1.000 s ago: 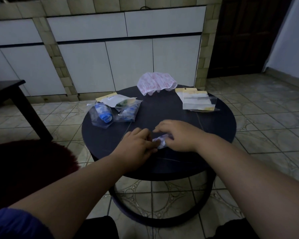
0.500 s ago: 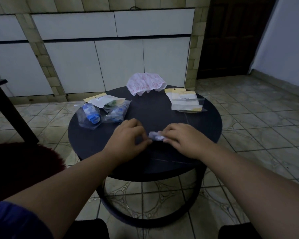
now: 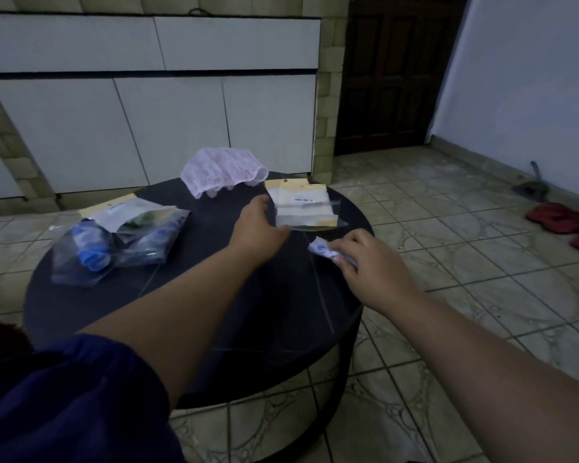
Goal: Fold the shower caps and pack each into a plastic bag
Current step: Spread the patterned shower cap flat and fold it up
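A round dark table [image 3: 91, 312] carries everything. My right hand [image 3: 370, 265] holds a small folded shower cap [image 3: 323, 249], pale with blue print, just above the table's right side. My left hand [image 3: 258, 228] reaches across to a stack of empty plastic bags [image 3: 303, 205] with yellow headers at the back right; its fingers touch the stack's left edge, and whether they grip a bag cannot be told. An unfolded pink-patterned shower cap [image 3: 223, 173] lies at the table's far edge. Packed bags with blue caps inside [image 3: 121, 240] lie on the left.
White cabinet doors [image 3: 168, 128] run behind the table, and a dark door [image 3: 391, 78] stands at the back right. Red slippers [image 3: 562, 218] and a dustpan [image 3: 532, 188] lie on the tiled floor by the right wall.
Both hands were together on the folded cap at the table's front. Now my left hand has let go and reached to the bag stack; my right hand has carried the cap to the right.
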